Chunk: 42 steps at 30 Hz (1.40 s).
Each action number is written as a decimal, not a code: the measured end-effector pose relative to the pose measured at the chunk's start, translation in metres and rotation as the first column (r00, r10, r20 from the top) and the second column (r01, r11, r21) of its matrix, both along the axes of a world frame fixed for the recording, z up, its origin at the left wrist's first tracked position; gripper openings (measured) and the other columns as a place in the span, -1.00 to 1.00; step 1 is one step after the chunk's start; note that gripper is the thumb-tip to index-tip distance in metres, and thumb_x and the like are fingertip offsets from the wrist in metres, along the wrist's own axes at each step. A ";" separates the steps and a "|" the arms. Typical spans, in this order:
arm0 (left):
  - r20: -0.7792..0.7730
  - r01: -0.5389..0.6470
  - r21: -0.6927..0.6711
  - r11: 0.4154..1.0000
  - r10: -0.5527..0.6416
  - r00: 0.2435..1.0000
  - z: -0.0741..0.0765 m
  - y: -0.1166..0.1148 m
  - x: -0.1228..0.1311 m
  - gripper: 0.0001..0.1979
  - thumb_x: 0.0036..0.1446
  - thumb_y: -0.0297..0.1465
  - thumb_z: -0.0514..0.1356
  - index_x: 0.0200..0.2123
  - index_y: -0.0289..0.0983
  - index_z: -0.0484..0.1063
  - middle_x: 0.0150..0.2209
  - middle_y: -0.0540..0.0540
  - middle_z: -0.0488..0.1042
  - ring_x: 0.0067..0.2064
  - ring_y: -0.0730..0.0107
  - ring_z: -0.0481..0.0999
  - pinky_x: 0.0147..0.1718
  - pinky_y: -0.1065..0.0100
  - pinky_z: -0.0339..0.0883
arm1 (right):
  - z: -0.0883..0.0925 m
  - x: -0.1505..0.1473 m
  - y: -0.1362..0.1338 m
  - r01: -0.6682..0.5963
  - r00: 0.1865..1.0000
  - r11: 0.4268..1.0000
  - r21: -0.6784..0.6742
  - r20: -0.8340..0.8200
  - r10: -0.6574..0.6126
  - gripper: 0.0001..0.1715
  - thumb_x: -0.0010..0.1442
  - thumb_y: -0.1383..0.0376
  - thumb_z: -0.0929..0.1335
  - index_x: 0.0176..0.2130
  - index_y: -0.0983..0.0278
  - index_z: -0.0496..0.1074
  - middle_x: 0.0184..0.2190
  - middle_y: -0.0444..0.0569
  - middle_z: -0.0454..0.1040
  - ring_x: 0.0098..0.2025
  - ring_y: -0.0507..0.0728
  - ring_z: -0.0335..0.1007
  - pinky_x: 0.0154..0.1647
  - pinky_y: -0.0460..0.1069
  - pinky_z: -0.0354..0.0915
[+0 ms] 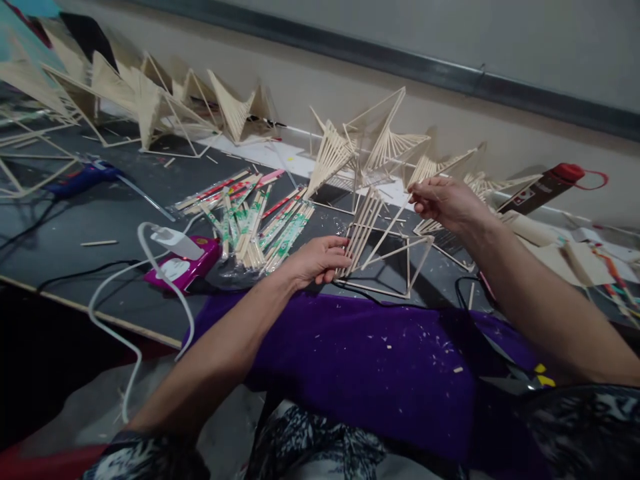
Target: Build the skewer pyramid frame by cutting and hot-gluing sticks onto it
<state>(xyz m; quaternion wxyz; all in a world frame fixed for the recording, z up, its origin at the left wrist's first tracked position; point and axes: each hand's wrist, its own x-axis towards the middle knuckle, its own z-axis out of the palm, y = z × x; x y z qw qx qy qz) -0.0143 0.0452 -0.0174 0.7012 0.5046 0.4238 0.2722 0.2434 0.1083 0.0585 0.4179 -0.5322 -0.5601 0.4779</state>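
Note:
My left hand (320, 260) pinches the left side of a wooden stick model (367, 223), at the low end of its row of slats. The model has a square base frame and stands on the dark table. A thin wooden stick (387, 231) slants across it, apart from the other slats. My right hand (445, 202) has closed its fingertips on the upper end of this stick. The stick's lower end comes down near the frame's front, close to my left fingers. Whether that end touches the frame I cannot make out.
Packaged chopsticks (260, 220) lie left of the model. A magenta power bank-like box (185, 263) carries a white plug and cable. A blue glue gun (85, 179), finished stick models (150, 107), a dark red-capped bottle (545, 188) and scissors (517, 380) surround the work. Purple cloth (360, 360) covers the lap.

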 end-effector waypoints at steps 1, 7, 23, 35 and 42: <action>0.026 0.027 -0.016 1.000 -0.026 0.999 -0.001 0.001 0.000 -0.57 -0.06 -0.47 0.26 -0.06 -0.29 0.31 -0.13 -0.14 0.50 -0.73 0.79 0.23 -0.85 0.58 -0.10 | -0.001 -0.002 0.002 -0.004 1.000 1.000 -0.003 0.013 0.005 -0.77 -0.02 0.26 0.44 -0.52 0.31 0.33 -0.56 -0.09 0.40 -0.62 -0.08 0.25 -0.71 -0.16 0.04; 0.118 0.113 -0.082 0.990 -0.103 0.988 -0.007 0.005 0.003 -0.69 -0.08 -0.52 0.24 -0.19 -0.30 0.38 -0.25 -0.05 0.50 -0.76 0.80 0.18 -0.86 0.60 -0.12 | -0.010 -0.009 0.012 -0.012 1.000 0.999 -0.032 0.013 0.012 -0.80 -0.03 0.30 0.44 -0.54 0.31 0.36 -0.57 -0.08 0.39 -0.63 -0.08 0.24 -0.72 -0.15 0.05; 0.104 0.110 -0.138 0.984 -0.096 0.990 -0.008 0.006 0.007 -0.69 -0.12 -0.52 0.31 -0.23 -0.29 0.39 -0.48 0.06 0.44 -0.75 0.75 0.20 -0.84 0.59 -0.13 | -0.009 -0.013 0.014 -0.006 0.997 0.999 0.044 0.075 0.003 -0.75 -0.03 0.24 0.45 -0.57 0.29 0.35 -0.56 -0.07 0.39 -0.62 -0.06 0.24 -0.71 -0.15 0.09; 0.057 0.080 -0.064 0.995 -0.076 0.995 -0.012 0.004 0.009 -0.78 -0.11 -0.47 0.31 -0.32 -0.29 0.40 -0.56 0.06 0.40 -0.73 0.73 0.20 -0.83 0.59 -0.17 | -0.009 -0.014 0.016 -0.047 0.995 0.999 0.026 0.092 0.044 -0.77 0.01 0.25 0.43 -0.54 0.31 0.36 -0.58 -0.07 0.40 -0.63 -0.07 0.25 -0.69 -0.13 0.10; 0.041 0.061 -0.060 0.996 -0.058 0.997 -0.012 0.004 0.010 -0.72 -0.11 -0.46 0.29 -0.26 -0.30 0.38 -0.49 0.06 0.43 -0.75 0.76 0.19 -0.84 0.60 -0.16 | -0.014 -0.017 0.018 -0.027 0.999 1.000 0.016 0.028 0.026 -0.75 -0.05 0.23 0.45 -0.53 0.33 0.36 -0.57 -0.09 0.42 -0.64 -0.08 0.25 -0.71 -0.15 0.07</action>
